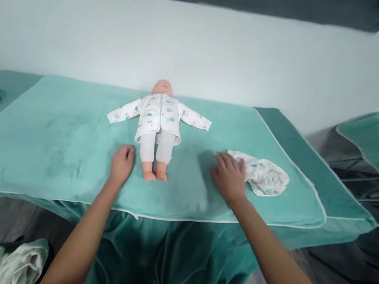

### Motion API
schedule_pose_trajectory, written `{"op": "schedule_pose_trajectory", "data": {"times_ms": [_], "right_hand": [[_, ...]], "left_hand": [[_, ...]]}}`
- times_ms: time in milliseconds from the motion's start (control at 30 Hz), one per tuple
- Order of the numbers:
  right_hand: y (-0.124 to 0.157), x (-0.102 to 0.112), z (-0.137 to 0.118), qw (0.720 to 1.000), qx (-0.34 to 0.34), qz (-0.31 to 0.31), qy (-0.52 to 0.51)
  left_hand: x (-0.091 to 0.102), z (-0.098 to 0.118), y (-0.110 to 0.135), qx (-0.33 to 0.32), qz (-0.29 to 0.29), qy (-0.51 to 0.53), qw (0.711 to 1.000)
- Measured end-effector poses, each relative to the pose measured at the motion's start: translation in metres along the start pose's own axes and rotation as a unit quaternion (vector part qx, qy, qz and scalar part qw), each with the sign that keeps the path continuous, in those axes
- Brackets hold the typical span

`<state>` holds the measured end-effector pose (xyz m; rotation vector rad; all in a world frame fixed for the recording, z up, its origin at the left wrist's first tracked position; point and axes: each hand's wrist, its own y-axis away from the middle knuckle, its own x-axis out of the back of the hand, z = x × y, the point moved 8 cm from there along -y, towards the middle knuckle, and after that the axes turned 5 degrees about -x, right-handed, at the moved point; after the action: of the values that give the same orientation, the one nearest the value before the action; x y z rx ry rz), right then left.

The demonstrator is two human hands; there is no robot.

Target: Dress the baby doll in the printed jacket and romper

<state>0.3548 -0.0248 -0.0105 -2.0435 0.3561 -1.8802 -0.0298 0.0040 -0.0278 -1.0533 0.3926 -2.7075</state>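
Observation:
A baby doll [163, 87] lies on its back on the green-covered table, head toward the wall and feet toward me. It wears a white printed jacket [150, 115] with sleeves spread out to both sides, and pale leggings [165, 147] that leave its feet bare. Left of the doll's feet, my left hand [122, 164] rests on the cover in a loose fist, with nothing visible in it. My right hand [229, 178] is palm down with fingers stretched, beside a crumpled white printed garment [267, 177]. Its knuckles overlap the garment's left edge; it does not grip the cloth.
The green cover [44, 161] has white piping and hangs over the table's front edge. A white wall [204, 52] stands behind. At lower left, pale cloths [21, 264] lie on a dark seat. A metal rack [361, 175] with green fabric stands at right.

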Motion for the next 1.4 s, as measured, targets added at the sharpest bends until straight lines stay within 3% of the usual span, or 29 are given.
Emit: {"op": "schedule_pose_trajectory", "data": {"times_ms": [67,133,200,267,333,400,500,633,733,767,833,900,967,1033,1100,1200,1300,1400], "right_hand": [[0.024,0.021,0.043,0.997,-0.052,0.01,0.063],[0.038,0.031,0.082,0.992,-0.103,-0.029,0.063],[0.039,0.037,0.106,0.988,-0.132,-0.072,0.027],[0.033,0.046,0.11,0.98,-0.17,-0.097,-0.041],[0.024,0.058,0.093,0.955,-0.225,-0.116,-0.156],[0.019,0.071,0.048,0.904,-0.249,-0.154,-0.313],[0.014,0.104,-0.058,0.818,-0.155,-0.227,-0.505],[0.02,0.15,-0.167,0.71,-0.089,-0.309,-0.626],[0.025,0.18,-0.214,0.658,-0.028,-0.364,-0.658],[0.026,0.189,-0.222,0.657,-0.009,-0.37,-0.656],[0.025,0.202,-0.228,0.681,0.013,-0.354,-0.641],[0.022,0.209,-0.226,0.712,0.017,-0.323,-0.624],[0.02,0.214,-0.22,0.723,0.002,-0.292,-0.626],[0.02,0.217,-0.215,0.701,-0.029,-0.28,-0.655],[0.02,0.221,-0.211,0.66,-0.065,-0.276,-0.696],[0.016,0.228,-0.198,0.617,-0.116,-0.246,-0.738],[0.009,0.231,-0.18,0.601,-0.16,-0.203,-0.757],[0.01,0.225,-0.178,0.585,-0.178,-0.226,-0.758]], "left_hand": [[0.012,0.0,0.051,0.015,0.011,0.009,1.0],[0.017,-0.004,0.104,0.047,0.017,0.064,0.997],[0.014,-0.008,0.152,0.093,-0.013,0.141,0.986],[0.014,-0.008,0.187,0.134,-0.031,0.177,0.975],[0.019,0.004,0.203,0.135,-0.052,0.191,0.971],[0.03,0.029,0.202,0.106,-0.081,0.216,0.967],[0.054,0.083,0.182,0.03,-0.109,0.264,0.958],[0.089,0.153,0.151,-0.101,-0.111,0.244,0.958],[0.116,0.173,0.136,-0.123,-0.068,0.18,0.974],[0.127,0.175,0.134,-0.128,-0.048,0.165,0.977],[0.148,0.177,0.132,-0.144,-0.029,0.152,0.977],[0.164,0.175,0.134,-0.148,-0.038,0.161,0.975],[0.176,0.169,0.137,-0.14,-0.047,0.192,0.97],[0.183,0.164,0.139,-0.134,-0.041,0.243,0.96],[0.188,0.156,0.139,-0.118,-0.018,0.315,0.941],[0.191,0.13,0.138,-0.022,0.062,0.381,0.922],[0.206,0.107,0.142,0.043,0.179,0.279,0.942],[0.227,0.123,0.152,-0.033,0.281,0.092,0.955]]}}
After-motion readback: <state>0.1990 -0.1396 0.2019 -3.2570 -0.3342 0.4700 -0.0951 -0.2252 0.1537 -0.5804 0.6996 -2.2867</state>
